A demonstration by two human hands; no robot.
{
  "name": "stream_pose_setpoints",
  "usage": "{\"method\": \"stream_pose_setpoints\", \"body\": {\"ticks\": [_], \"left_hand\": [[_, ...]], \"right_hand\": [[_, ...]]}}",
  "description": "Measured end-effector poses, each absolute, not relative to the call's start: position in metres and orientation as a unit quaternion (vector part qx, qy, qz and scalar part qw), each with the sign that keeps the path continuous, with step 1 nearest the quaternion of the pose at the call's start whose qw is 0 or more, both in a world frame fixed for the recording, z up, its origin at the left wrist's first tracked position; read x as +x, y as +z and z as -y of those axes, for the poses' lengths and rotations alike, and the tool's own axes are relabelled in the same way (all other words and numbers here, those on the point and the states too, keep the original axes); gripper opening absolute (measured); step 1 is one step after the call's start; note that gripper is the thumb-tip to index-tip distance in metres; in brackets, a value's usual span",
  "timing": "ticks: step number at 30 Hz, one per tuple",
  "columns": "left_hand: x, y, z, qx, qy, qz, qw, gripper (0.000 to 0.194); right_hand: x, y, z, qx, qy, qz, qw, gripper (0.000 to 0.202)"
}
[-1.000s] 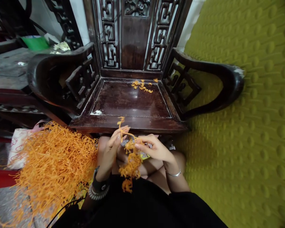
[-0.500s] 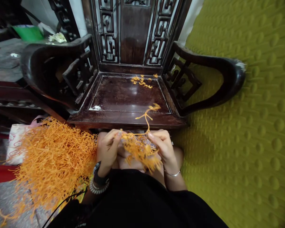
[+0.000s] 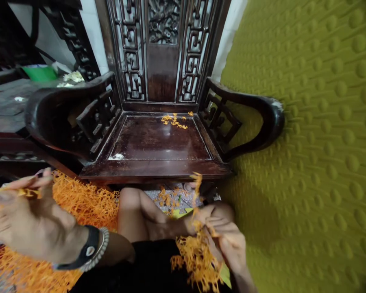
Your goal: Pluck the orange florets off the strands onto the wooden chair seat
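My left hand (image 3: pixel 39 228) is raised at the far left, over the big heap of orange branching strands (image 3: pixel 82 203). It is blurred, with a short orange strand (image 3: pixel 30 193) pinched in its fingers. On the wrist are a black watch-like band and a coiled bracelet. Low on the right, above my knee, my right hand (image 3: pixel 228 242) is closed on a bundle of orange branching strands (image 3: pixel 198 260). One thin strand sticks up out of this grip. The bundle hangs down against my dark clothing, and the fingers partly hide it.
A dark carved wooden chair (image 3: pixel 158 169) faces me, with small orange bits (image 3: pixel 173 121) on its seat. More orange bits (image 3: pixel 167 199) lie on the floor between my legs. A side table (image 3: pixel 6 106) with a green bowl (image 3: pixel 41 73) stands left; a bumpy yellow-green surface (image 3: pixel 317 162) rises at right.
My left hand has left the right hand and swung far left over the heap, carrying an orange strand. My right hand has moved down with the bundle. The camera view has tilted upward.
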State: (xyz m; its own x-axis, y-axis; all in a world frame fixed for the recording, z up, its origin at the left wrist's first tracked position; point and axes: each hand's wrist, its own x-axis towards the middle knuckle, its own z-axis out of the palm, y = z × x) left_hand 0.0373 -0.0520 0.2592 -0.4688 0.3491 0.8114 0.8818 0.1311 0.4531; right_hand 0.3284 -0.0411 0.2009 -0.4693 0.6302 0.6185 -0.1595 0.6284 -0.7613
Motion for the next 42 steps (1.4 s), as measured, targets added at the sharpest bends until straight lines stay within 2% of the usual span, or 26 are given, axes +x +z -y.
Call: {"method": "stream_pose_setpoints", "body": {"ticks": [2, 4, 6, 11, 13, 16, 18, 20, 22, 26, 28, 31, 34, 36, 39, 42], "left_hand": [[0.043, 0.270, 0.044, -0.345, -0.787, 0.483, 0.167, 0.026], [0.061, 0.275, 0.028, -0.353, -0.848, 0.390, 0.066, 0.018], [0.082, 0.273, 0.001, -0.420, -0.796, 0.435, 0.015, 0.024], [0.105, 0.235, -0.080, -0.595, -0.498, 0.612, -0.153, 0.076], [0.107, 0.222, -0.089, -0.611, -0.451, 0.619, -0.203, 0.074], [0.114, 0.218, -0.065, -0.660, -0.470, 0.518, -0.274, 0.041], [0.122, 0.222, -0.035, -0.696, -0.471, 0.424, -0.337, 0.041], [0.131, 0.227, -0.007, -0.721, -0.478, 0.376, -0.332, 0.047], [0.138, 0.227, 0.011, -0.735, -0.485, 0.387, -0.273, 0.050], [0.139, 0.217, 0.015, -0.722, -0.454, 0.476, -0.216, 0.021], [0.135, 0.214, 0.012, -0.735, -0.434, 0.462, -0.239, 0.017], [0.132, 0.214, 0.013, -0.756, -0.416, 0.405, -0.303, 0.023], [0.134, 0.217, 0.021, -0.777, -0.379, 0.398, -0.308, 0.018], [0.133, 0.217, 0.030, -0.784, -0.361, 0.403, -0.304, 0.026], [0.123, 0.217, 0.041, -0.750, -0.401, 0.414, -0.325, 0.035], [0.113, 0.219, 0.048, -0.723, -0.453, 0.398, -0.338, 0.037]], "right_hand": [[0.340, 0.194, 0.039, -0.261, 0.362, 0.726, 0.524, 0.047], [0.344, 0.187, 0.036, -0.297, 0.320, 0.708, 0.555, 0.049], [0.342, 0.182, 0.034, -0.331, 0.287, 0.690, 0.577, 0.050], [0.324, 0.189, 0.033, -0.452, 0.309, 0.584, 0.599, 0.046], [0.319, 0.195, 0.031, -0.463, 0.330, 0.562, 0.601, 0.045], [0.317, 0.201, 0.027, -0.465, 0.343, 0.572, 0.582, 0.042], [0.316, 0.203, 0.023, -0.466, 0.334, 0.586, 0.572, 0.041], [0.314, 0.206, 0.021, -0.463, 0.321, 0.603, 0.565, 0.040], [0.312, 0.210, 0.020, -0.458, 0.306, 0.618, 0.560, 0.040], [0.309, 0.218, 0.024, -0.453, 0.276, 0.655, 0.539, 0.039], [0.309, 0.220, 0.026, -0.444, 0.270, 0.671, 0.528, 0.040], [0.308, 0.219, 0.027, -0.428, 0.286, 0.680, 0.521, 0.040], [0.309, 0.214, 0.028, -0.421, 0.312, 0.665, 0.533, 0.043], [0.314, 0.213, 0.029, -0.428, 0.311, 0.635, 0.563, 0.044], [0.328, 0.214, 0.031, -0.447, 0.283, 0.595, 0.605, 0.044], [0.336, 0.219, 0.034, -0.439, 0.261, 0.621, 0.594, 0.043]]}}
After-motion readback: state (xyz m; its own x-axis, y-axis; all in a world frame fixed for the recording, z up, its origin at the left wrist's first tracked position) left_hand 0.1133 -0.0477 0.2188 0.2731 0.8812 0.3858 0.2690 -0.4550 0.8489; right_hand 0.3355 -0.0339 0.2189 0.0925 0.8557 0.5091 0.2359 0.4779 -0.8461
